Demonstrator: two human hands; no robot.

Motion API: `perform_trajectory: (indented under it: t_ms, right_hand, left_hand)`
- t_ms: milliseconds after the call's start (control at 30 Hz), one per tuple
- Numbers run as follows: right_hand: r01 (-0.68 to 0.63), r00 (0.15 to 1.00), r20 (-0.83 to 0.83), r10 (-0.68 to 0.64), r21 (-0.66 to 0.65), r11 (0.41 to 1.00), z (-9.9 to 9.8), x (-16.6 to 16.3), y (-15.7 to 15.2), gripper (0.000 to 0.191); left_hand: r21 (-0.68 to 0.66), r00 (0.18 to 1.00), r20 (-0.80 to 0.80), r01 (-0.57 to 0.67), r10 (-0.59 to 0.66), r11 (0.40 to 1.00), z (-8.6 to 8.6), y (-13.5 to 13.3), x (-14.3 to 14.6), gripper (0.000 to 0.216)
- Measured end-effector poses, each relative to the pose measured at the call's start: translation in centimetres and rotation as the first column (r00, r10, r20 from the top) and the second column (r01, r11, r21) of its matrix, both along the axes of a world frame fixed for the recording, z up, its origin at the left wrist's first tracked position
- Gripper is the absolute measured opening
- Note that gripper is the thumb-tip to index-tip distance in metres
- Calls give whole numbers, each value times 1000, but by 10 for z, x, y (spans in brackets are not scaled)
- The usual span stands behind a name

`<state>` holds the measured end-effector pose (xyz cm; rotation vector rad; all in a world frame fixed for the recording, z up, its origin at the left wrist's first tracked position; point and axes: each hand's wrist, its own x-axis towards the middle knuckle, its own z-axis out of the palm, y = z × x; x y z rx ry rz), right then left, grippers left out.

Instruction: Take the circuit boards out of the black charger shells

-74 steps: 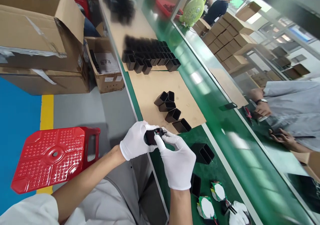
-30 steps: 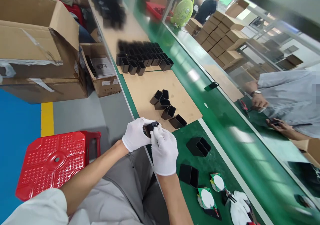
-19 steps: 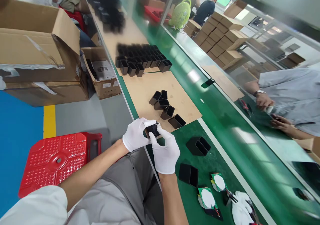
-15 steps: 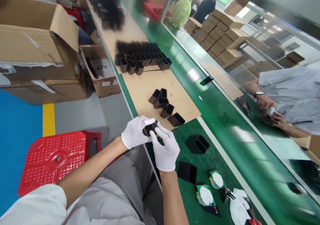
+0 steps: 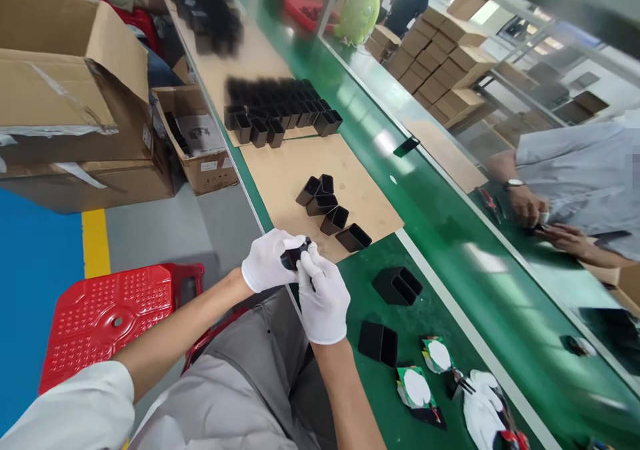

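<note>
Both my hands wear white gloves and meet over the near edge of the green bench. My left hand (image 5: pixel 267 269) is wrapped round a small black plastic housing (image 5: pixel 293 257). My right hand (image 5: pixel 323 297) covers the housing from the right, its fingers pressed against it. Only a small part of the housing shows between the gloves. Just beyond my hands, a few loose black housings (image 5: pixel 330 211) lie on a brown cardboard sheet (image 5: pixel 300 163). Two more black housings (image 5: pixel 397 285) rest on the green mat to the right.
A block of several black housings (image 5: pixel 280 107) stands further up the bench. Small round parts with wires (image 5: pixel 425 377) lie at the near right. A red stool (image 5: pixel 110 317) and cardboard boxes (image 5: pixel 75 90) are on the left. Another person's hands (image 5: pixel 540 213) work across the conveyor (image 5: pixel 450 237).
My right hand has closed further over the housing, hiding more of it. The dark part on the conveyor has drifted further away. The other person's hands have shifted.
</note>
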<state>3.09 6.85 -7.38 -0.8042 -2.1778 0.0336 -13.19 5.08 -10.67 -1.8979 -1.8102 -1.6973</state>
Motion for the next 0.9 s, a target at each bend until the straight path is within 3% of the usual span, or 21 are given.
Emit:
perform_trajectory:
  t_ms: [133,467,633,733,800,900]
  right_hand:
    - [20,999,-33,-21,-23,1000,-14,-3,-2,37]
    - [72,997,-4,-73,-78,994,1,-13,-2,36]
    - [125,990,-66,-126,-24,992,24,-13,2,24]
    - [165,981,-110,-163,17,986,39,-7,3,29]
    - [175,980,-94,-173,15,984,37,-7,4,29]
    - [164,986,-25,-165,-19,986,17,-10,7,19]
  left_hand:
    - [-29,1000,13,6,-5,1000,-10,2,1,29]
    - [-58,993,115,-8,15,998,-18,-6,4,66]
    - [-47,985,152,88,-80,995,-14,-8,-1,96]
    - [-46,972,173,166,-156,985,-9,-9,-6,121]
    - [-49,966,181,196,-184,979,-8,-10,-7,128]
    - [-57,966,156,215,-204,975,-7,-8,-7,124]
